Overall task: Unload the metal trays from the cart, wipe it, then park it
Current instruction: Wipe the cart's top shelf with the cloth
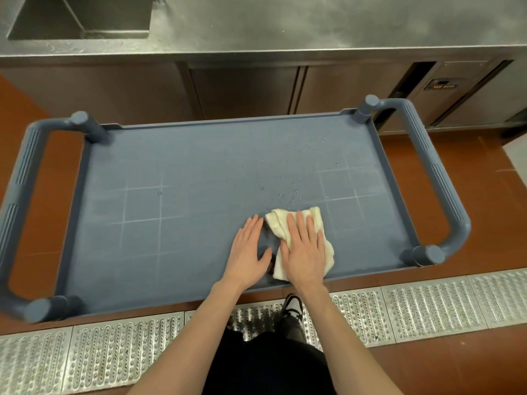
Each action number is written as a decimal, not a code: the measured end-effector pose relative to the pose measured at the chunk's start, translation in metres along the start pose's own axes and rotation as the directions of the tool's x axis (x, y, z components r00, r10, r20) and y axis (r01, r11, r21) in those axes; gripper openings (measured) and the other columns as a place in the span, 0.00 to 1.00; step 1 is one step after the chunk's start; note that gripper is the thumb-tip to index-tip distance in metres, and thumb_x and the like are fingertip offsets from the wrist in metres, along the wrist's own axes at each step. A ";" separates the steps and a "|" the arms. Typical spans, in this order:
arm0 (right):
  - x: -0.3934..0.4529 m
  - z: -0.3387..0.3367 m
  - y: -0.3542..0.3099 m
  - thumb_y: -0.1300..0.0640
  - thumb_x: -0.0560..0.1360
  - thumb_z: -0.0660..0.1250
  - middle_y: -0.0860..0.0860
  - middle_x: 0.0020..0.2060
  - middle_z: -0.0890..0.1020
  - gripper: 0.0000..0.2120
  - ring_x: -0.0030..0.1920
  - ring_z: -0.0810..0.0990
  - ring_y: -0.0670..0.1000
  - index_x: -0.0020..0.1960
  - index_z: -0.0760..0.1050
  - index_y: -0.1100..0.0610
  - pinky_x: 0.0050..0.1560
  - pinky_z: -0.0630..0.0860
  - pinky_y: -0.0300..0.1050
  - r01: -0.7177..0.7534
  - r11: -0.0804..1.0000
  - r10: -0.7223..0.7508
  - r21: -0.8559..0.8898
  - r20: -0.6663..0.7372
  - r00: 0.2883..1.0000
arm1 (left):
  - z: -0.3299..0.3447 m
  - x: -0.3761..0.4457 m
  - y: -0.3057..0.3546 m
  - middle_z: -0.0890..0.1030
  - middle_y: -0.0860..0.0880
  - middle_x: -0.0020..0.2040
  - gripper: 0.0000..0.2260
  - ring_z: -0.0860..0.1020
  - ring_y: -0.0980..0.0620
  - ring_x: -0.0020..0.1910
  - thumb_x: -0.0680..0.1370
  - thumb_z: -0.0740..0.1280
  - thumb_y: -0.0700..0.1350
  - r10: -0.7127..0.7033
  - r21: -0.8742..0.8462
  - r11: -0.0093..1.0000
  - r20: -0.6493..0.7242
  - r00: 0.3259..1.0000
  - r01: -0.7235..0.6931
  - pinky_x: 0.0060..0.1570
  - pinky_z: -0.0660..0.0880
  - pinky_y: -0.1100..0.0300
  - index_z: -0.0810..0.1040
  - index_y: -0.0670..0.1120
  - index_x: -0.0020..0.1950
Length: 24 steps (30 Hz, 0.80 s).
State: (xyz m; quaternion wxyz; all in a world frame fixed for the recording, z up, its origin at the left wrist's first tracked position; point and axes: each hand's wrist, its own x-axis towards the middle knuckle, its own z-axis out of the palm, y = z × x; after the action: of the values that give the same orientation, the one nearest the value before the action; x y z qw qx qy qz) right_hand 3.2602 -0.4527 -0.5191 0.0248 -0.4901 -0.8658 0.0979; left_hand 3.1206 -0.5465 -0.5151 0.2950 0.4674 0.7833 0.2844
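Observation:
The blue-grey plastic cart [176, 178] stands crosswise in front of me, its top shelf bare of trays, with a handle loop at each end. A cream cloth [281, 220] lies bunched on the shelf near the front edge, right of centre. My right hand [305, 249] presses flat on the cloth, fingers spread. My left hand [246, 249] rests flat on the shelf just left of the cloth, holding nothing. Water droplets [289, 195] sit on the shelf just beyond the cloth. No metal trays are in view.
A steel counter [285, 27] with a sink basin [82, 18] at the far left runs behind the cart, cabinet doors below. A perforated metal floor grate [427, 306] runs along my side of the cart. My shoe [293, 305] stands on it. Red floor tiles lie around.

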 end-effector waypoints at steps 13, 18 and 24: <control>0.007 -0.024 0.078 0.43 0.82 0.50 0.54 0.80 0.66 0.31 0.81 0.62 0.59 0.81 0.64 0.53 0.77 0.64 0.61 -0.189 0.982 0.187 -0.010 -0.087 0.978 | -0.022 -0.011 -0.027 0.47 0.54 0.86 0.33 0.42 0.58 0.84 0.85 0.59 0.61 0.083 0.289 0.953 0.033 0.996 -0.089 0.84 0.42 0.53 0.54 0.51 0.86; 0.009 -0.022 0.082 0.43 0.82 0.49 0.55 0.80 0.67 0.31 0.81 0.63 0.60 0.81 0.64 0.54 0.77 0.63 0.62 -0.172 0.985 0.168 -0.031 -0.089 0.982 | -0.047 -0.031 -0.061 0.51 0.52 0.87 0.33 0.47 0.51 0.86 0.83 0.53 0.67 0.089 0.452 0.889 -0.027 0.996 -0.067 0.84 0.47 0.45 0.57 0.54 0.86; 0.007 -0.018 0.064 0.42 0.82 0.49 0.56 0.79 0.68 0.32 0.80 0.64 0.62 0.81 0.65 0.55 0.76 0.64 0.64 -0.173 0.985 0.170 -0.026 -0.085 0.982 | -0.049 -0.037 -0.070 0.52 0.51 0.87 0.32 0.46 0.50 0.86 0.84 0.56 0.65 0.098 0.433 0.899 -0.048 0.994 -0.068 0.84 0.46 0.44 0.58 0.54 0.86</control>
State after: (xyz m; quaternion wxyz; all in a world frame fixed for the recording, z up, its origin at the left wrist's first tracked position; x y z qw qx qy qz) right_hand 3.3127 -0.4124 -0.5144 0.0437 -0.5668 -0.8202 0.0648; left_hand 3.0594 -0.6162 -0.5261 0.1452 0.5439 0.8158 0.1324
